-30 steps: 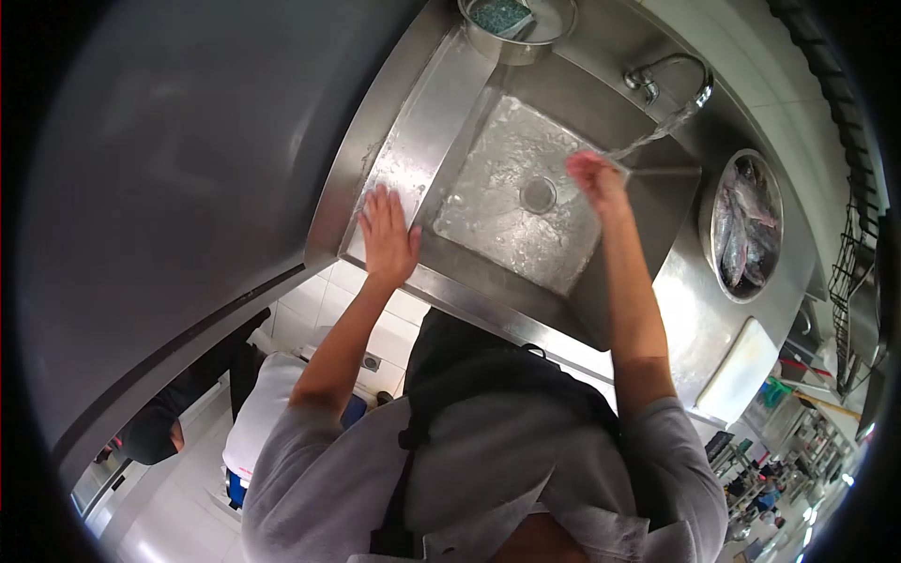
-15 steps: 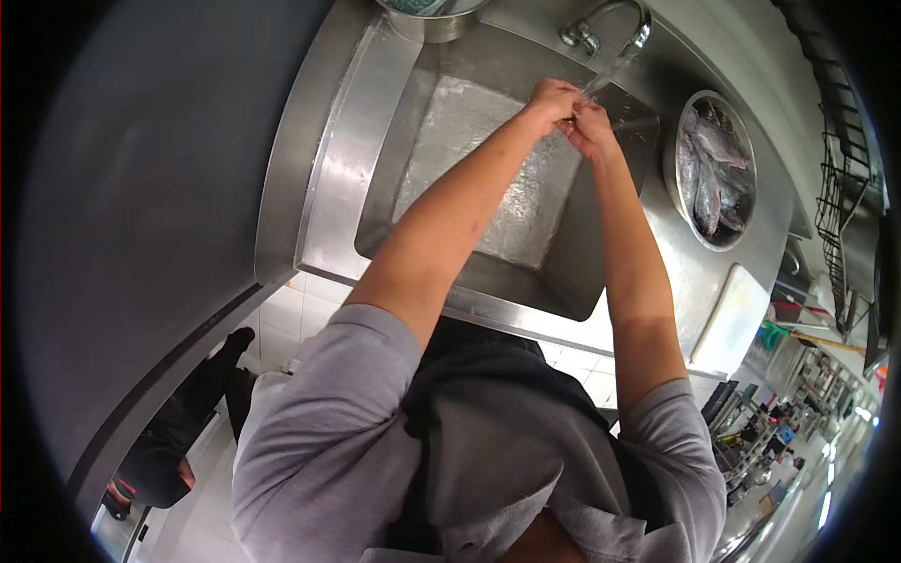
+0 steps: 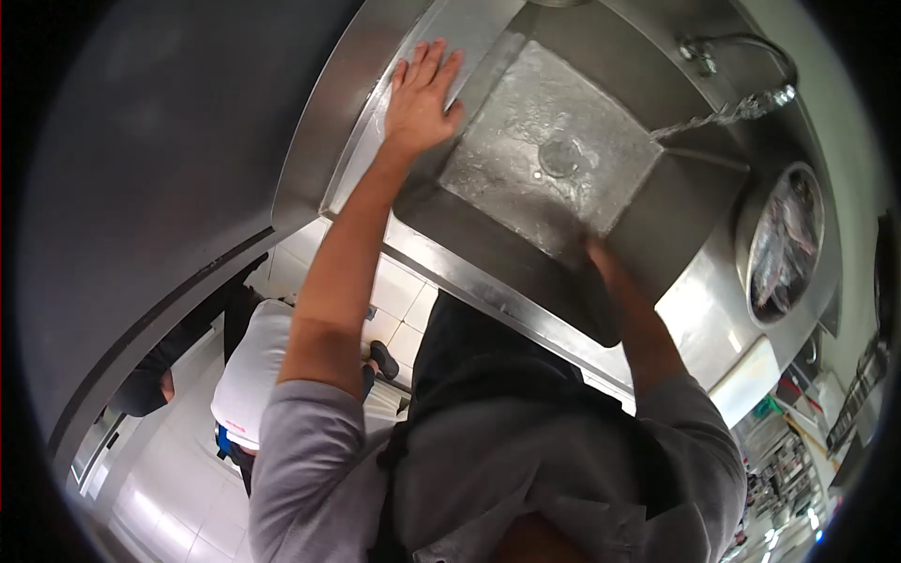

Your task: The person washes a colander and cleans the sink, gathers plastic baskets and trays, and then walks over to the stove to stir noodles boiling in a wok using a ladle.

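So, left hand (image 3: 421, 105) spread at ledge (image 3: 477, 30), right hand (image 3: 574, 227) in sink (image 3: 511, 108).

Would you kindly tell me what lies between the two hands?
The head view shows the wet sink basin between the left hand and blurred right hand.

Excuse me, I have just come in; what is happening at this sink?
A person stands at a steel sink. The left hand is spread over the ledge, holding nothing. The right hand is inside the sink, too blurred to show whether it holds anything. Water runs from the tap; fish lie in a bowl beside the sink.
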`<state>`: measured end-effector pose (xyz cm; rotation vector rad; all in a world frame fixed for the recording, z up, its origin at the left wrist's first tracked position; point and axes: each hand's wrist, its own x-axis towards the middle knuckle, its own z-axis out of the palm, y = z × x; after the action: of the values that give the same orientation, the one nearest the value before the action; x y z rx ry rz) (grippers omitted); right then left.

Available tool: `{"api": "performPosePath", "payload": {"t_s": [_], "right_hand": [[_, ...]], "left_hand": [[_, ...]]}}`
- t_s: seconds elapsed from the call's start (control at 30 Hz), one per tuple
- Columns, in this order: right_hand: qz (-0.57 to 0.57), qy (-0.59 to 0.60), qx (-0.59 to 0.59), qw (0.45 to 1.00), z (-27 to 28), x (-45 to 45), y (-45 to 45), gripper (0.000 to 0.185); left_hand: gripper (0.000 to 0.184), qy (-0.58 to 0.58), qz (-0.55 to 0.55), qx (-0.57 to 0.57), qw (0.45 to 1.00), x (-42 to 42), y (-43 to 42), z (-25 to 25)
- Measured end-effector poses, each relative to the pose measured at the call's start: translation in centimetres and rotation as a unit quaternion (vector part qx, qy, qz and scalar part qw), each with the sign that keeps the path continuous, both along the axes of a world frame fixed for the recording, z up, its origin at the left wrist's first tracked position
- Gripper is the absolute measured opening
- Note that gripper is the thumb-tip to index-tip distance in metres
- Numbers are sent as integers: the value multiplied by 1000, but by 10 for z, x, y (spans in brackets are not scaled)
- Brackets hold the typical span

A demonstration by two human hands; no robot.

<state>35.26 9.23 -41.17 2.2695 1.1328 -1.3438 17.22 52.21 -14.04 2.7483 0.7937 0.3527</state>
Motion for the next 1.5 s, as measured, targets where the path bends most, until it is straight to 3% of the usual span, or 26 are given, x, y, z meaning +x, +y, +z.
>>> {"api": "performPosePath", "payload": {"t_s": [0.1,0.23,0.27,0.3,0.33,0.4,0.5,0.57,0.6,0.67,0.7,0.73,0.77,0.8,0.87,0.97,1.07,1.1,1.13,1.17,1.2,1.23,1.33,1.4,1.43,1.5], "right_hand": [[-12,11,69,997,-33,-69,-11,34],[60,88,245,964,-86,-152,82,35],[-57,223,121,966,-113,-176,122,39],[-2,229,216,949,-17,-199,174,41],[-230,247,256,906,64,-210,204,45],[-169,413,240,862,184,-199,255,48],[-153,379,357,840,178,-226,232,45],[-114,498,332,793,95,-185,162,40],[0,432,130,892,96,-121,138,34],[-47,145,168,974,81,-43,83,33],[-211,241,233,918,87,9,75,29],[-354,336,296,821,96,60,69,26],[-496,317,400,703,132,72,85,21],[-592,220,372,680,170,89,121,19],[-597,332,444,580,179,135,138,22],[-663,405,421,468,141,172,157,24],[-595,494,394,497,124,146,175,23],[-532,438,401,604,144,97,188,21],[-477,460,323,676,171,45,191,22],[-378,567,262,684,167,0,183,21],[-364,584,173,705,133,-44,157,26],[-288,455,184,823,162,-90,133,34],[-177,236,148,944,131,-117,38,40],[141,59,-9,988,116,-74,-2,32],[-36,51,169,984,80,-41,-48,28],[-232,-117,248,933,60,11,-45,17]], "left_hand": [[69,-9,9,-3,1000,2,1,-4],[65,-18,13,-3,1000,4,7,-6],[65,-21,9,-11,1000,2,1,-6],[64,-17,8,-10,1000,3,-1,-5],[65,-21,6,-8,1000,7,3,-5],[65,-21,5,-8,1000,2,2,-7],[67,-6,6,-11,1000,2,1,-4],[67,-2,4,-12,1000,2,1,-3],[67,0,3,-11,1000,2,2,-2],[67,1,1,-11,1000,1,1,-3],[67,3,3,-11,1000,2,2,-4],[67,10,4,-9,1000,0,2,-5],[67,18,1,-7,1000,-1,1,-4],[67,21,-2,0,1000,2,2,-3],[67,25,-3,11,1000,3,4,-4],[67,27,-5,17,999,2,4,-6],[66,29,-5,17,999,0,2,-6],[66,29,-4,17,999,1,3,-6],[66,21,-5,17,1000,2,3,-6],[66,13,-6,16,1000,1,3,-6],[67,3,-6,15,1000,1,3,-7],[67,1,-7,13,1000,0,2,-10],[67,-3,-6,14,1000,2,5,-11],[66,4,-2,12,1000,2,4,-10],[67,3,-3,11,1000,2,3,-11],[67,-2,2,13,1000,3,3,-12]]}}
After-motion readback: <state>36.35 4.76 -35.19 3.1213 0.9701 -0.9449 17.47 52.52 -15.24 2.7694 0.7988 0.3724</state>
